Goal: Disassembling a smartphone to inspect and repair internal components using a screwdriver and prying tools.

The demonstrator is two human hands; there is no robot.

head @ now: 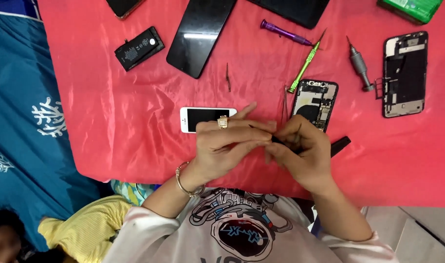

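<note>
Both hands meet over the shiny red cloth. The left hand and right hand pinch a small thin black part (hard to see), just beside the white phone.

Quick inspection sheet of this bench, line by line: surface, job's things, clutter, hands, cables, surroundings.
Surface: red cloth over the table.
Job's things: thin black part pinched between both hands; black strip beside them.
Clutter: white phone, opened phone, second opened phone, battery, black screen panel, purple, green and grey screwdrivers, tweezers.
Hands: left hand, ringed; right hand.
Cables: nothing seen.
Surroundings: blue cloth at the side.
</note>
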